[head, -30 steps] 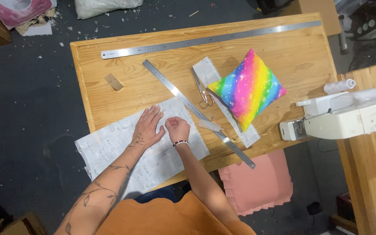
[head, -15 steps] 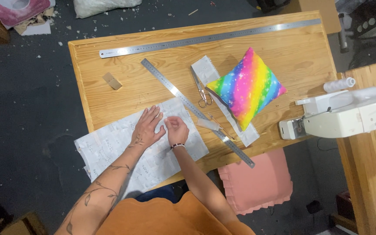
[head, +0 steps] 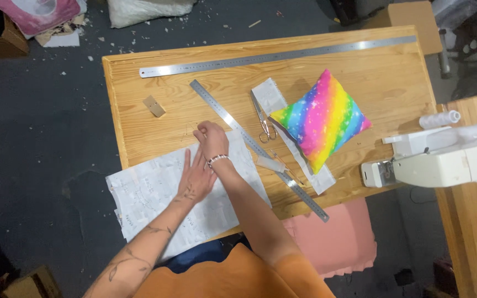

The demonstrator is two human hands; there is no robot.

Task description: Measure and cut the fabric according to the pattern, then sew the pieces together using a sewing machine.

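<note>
A white printed sheet (head: pixel 150 193) lies over the near edge of a wooden table (head: pixel 139 138) and hangs off its left corner. My left hand (head: pixel 194 177) presses flat on the sheet with its fingers spread. My right hand (head: pixel 210 138) is just beyond it at the sheet's far edge, fingers curled in; whether it pinches anything is hidden. My forearms cross close together. A short steel ruler (head: pixel 222 113) runs diagonally right beside my right hand.
A long steel ruler (head: pixel 277 56) lies along the table's far edge. Scissors (head: pixel 264 122), a white cloth strip (head: pixel 269 94) and a rainbow pillow (head: pixel 322 118) sit to the right. A small tan block (head: pixel 153 106) lies left. A white sewing machine (head: pixel 443 157) stands at right.
My right hand has slid from the middle of the sheet up to its far edge. My left hand has stayed flat, shifted slightly toward me.
</note>
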